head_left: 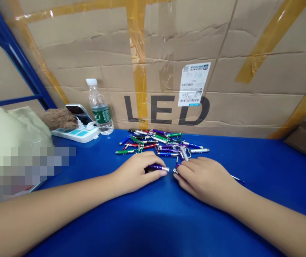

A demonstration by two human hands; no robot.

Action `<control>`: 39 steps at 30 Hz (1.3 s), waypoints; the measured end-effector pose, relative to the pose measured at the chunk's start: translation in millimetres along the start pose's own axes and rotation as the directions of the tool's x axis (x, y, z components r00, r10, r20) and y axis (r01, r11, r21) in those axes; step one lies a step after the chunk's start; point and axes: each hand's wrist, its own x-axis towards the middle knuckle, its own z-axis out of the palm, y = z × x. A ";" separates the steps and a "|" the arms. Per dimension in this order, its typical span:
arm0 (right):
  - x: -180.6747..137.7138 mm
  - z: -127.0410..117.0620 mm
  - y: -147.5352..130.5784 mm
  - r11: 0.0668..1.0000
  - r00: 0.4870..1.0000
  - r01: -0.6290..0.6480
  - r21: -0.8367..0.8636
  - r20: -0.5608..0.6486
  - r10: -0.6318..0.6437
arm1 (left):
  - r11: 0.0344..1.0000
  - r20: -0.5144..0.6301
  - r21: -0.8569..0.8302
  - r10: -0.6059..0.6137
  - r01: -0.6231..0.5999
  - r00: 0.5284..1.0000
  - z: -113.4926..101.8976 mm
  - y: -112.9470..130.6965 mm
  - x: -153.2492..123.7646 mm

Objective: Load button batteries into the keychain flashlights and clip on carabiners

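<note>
Between the thumb and fingers of my left hand (134, 173) is a purple keychain penlight (158, 167), its silver end pointing right. My right hand (206, 178) is closed just across from it, with a small silver metal end (175, 171) and a bit of purple showing at its fingertips. The rest of that piece is hidden under the fingers. A narrow gap separates the two silver ends. Just behind both hands lies a loose pile of keychain penlights (144, 145) in green, red, blue, purple, black and silver, several with carabiner clips.
A large cardboard box (102, 46) marked LED stands behind the blue table (147, 221). At the back left are a water bottle (101, 112), a white power strip (75, 134) and a phone (80, 112). A pale green bundle (10, 135) bulks at the left.
</note>
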 end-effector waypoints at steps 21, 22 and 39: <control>-3.3 1.2 7.7 0.966 0.965 -0.249 0.075 0.098 0.241 | 0.960 -0.053 0.275 -0.047 0.059 0.998 -5.7 -13.8 -2.0; -3.7 1.7 8.6 0.962 0.963 -0.259 0.083 0.105 0.250 | 0.952 -0.040 0.303 -0.041 0.052 0.998 -8.7 -15.1 -1.4; -3.7 1.3 7.2 0.956 0.984 -0.176 0.235 0.051 0.169 | 0.800 0.040 0.588 -0.174 0.117 0.984 -55.7 -26.4 -1.2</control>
